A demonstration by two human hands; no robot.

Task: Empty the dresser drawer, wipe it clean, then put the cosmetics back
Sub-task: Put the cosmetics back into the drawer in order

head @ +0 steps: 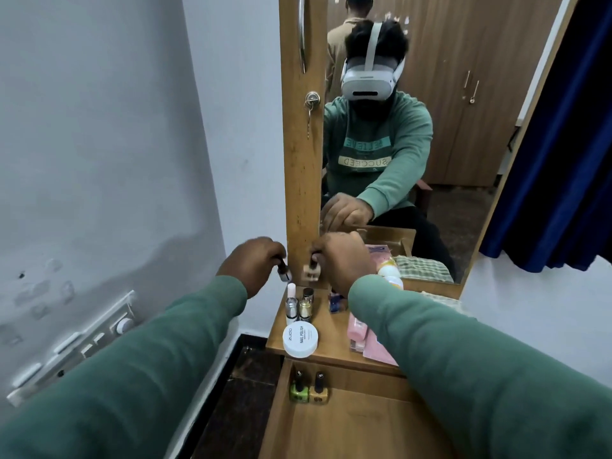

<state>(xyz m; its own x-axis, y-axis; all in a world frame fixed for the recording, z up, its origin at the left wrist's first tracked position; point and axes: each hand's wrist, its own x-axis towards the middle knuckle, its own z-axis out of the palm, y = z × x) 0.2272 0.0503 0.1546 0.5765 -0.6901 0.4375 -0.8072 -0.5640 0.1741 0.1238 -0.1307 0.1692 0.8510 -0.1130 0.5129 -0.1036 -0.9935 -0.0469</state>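
Beside the white nail polish jar (pixel 300 338) lie pink packets (pixel 359 329), below it green (pixel 299 389) and gold bottles (pixel 319 389), behind it a green-checked cloth (pixel 424 269).

Both arms wear long sleeves of plain green knit fabric, the left sleeve (pixel 139 359) and the right sleeve (pixel 480 366), each ending in a snug cuff at the wrist. The left hand (pixel 253 265) and right hand (pixel 344 260) are bare, without rings or a watch. In the mirror (pixel 463 160), the reflection shows a green sweatshirt with two printed bands of lettering across the chest, dark trousers, and a white headset with a white strap over the head.
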